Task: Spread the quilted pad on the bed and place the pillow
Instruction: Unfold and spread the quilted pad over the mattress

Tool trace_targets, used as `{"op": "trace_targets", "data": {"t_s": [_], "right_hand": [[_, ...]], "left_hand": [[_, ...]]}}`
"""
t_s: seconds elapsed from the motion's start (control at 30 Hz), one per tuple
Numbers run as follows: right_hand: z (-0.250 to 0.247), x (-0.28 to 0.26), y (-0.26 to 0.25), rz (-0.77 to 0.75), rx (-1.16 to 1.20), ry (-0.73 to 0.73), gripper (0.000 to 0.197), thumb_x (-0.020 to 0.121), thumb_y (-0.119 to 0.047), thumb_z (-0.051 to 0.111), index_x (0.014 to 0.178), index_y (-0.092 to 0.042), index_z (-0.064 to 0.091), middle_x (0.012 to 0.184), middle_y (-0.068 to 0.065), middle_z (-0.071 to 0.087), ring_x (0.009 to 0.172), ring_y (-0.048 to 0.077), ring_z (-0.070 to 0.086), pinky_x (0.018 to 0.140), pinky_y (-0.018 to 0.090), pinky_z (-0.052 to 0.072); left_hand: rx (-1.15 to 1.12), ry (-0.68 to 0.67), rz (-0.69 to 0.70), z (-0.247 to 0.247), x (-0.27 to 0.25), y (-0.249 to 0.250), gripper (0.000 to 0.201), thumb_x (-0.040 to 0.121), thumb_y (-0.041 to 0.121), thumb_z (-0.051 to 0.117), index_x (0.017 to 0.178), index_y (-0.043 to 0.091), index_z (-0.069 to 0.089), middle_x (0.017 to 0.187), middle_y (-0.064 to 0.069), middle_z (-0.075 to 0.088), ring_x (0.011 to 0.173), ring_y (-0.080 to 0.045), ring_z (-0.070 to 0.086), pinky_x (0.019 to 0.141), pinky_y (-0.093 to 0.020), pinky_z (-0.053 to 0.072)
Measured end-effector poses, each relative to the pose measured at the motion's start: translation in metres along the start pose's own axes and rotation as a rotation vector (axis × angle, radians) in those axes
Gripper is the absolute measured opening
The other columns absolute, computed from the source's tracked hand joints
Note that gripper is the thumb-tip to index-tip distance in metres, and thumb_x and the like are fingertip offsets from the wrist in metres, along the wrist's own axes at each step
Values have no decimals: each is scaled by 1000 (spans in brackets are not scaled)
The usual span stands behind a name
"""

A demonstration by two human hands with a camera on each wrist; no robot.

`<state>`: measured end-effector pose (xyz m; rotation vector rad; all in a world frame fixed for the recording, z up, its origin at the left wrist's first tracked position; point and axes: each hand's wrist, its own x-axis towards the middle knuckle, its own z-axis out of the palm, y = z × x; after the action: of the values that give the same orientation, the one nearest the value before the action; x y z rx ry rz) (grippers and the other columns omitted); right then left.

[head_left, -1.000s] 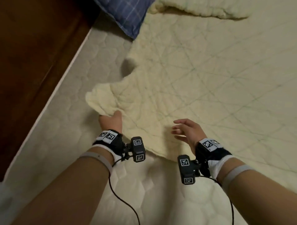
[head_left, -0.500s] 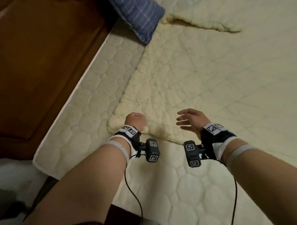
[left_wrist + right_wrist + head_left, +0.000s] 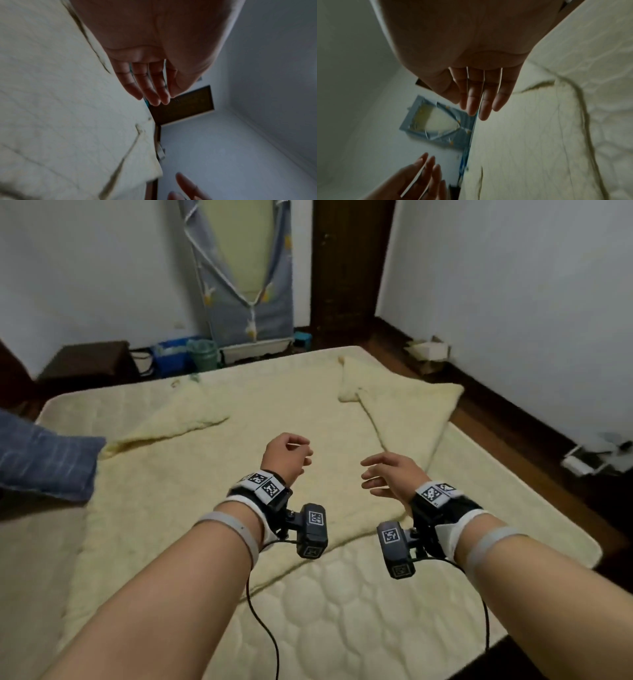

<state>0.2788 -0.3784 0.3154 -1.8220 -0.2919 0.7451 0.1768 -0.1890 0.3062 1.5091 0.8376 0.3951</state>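
The cream quilted pad (image 3: 274, 412) lies across the white mattress (image 3: 342, 594), skewed, so the mattress shows bare in front. Its far left flap (image 3: 178, 419) and far right corner (image 3: 404, 412) are folded over. The blue checked pillow (image 3: 44, 460) rests at the bed's left edge. My left hand (image 3: 291, 455) and right hand (image 3: 383, 474) hover side by side above the pad's middle, both empty. The left wrist view shows relaxed left fingers (image 3: 150, 86) over the pad (image 3: 60, 108). The right fingers (image 3: 477, 97) are straight and slightly spread over the pad (image 3: 530, 135).
Beyond the bed's far edge stand a blue fabric wardrobe (image 3: 246, 275), a dark wooden door (image 3: 346, 268), a dark box (image 3: 85, 364) and a green bin (image 3: 202, 354). A cardboard box (image 3: 428, 350) and clutter (image 3: 596, 453) lie on the floor to the right.
My left hand has let go of the pad's near left corner, which now lies flat. Both hands have lifted off the pad, and my view has risen to take in the whole bed.
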Motion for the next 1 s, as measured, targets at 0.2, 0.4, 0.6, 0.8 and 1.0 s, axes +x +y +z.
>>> {"op": "trace_targets", "data": {"t_s": [0.2,0.4,0.6,0.8,1.0], "right_hand": [[-242,-108,53,-24,124,305,25,90,-1,50,108,-5,68,88,12,70,73,22,68,67,30,53],[-465,-219,115,-29,165,585,21,89,-1,53,101,-8,69,85,11,70,72,22,68,58,26,50],[-598,-255,136,-34,196,740,22,90,-2,52,103,-6,69,84,10,70,66,18,66,59,26,49],[-703,-215,141,-1,110,749,19,90,-5,54,94,-15,70,82,5,72,75,18,69,72,32,56],[-839,-174,134,27,87,874,18,91,-5,53,92,-14,69,79,4,70,67,15,67,58,24,52]], "left_hand": [[18,-368,152,259,-109,73,12,94,8,56,102,12,64,93,-7,71,76,-18,66,66,-29,51],[-9,-618,207,486,-231,99,17,95,4,52,92,14,65,84,-7,70,75,-21,64,67,-31,51],[-22,-724,243,618,-275,126,18,94,-2,49,93,8,64,77,-8,68,61,-15,55,53,-24,44],[-35,-794,201,751,-244,141,21,93,-2,50,86,11,64,75,-8,67,55,-13,53,51,-23,45],[-8,-932,173,903,-206,177,20,95,1,48,87,14,61,75,-4,63,53,-11,53,54,-23,41]]}}
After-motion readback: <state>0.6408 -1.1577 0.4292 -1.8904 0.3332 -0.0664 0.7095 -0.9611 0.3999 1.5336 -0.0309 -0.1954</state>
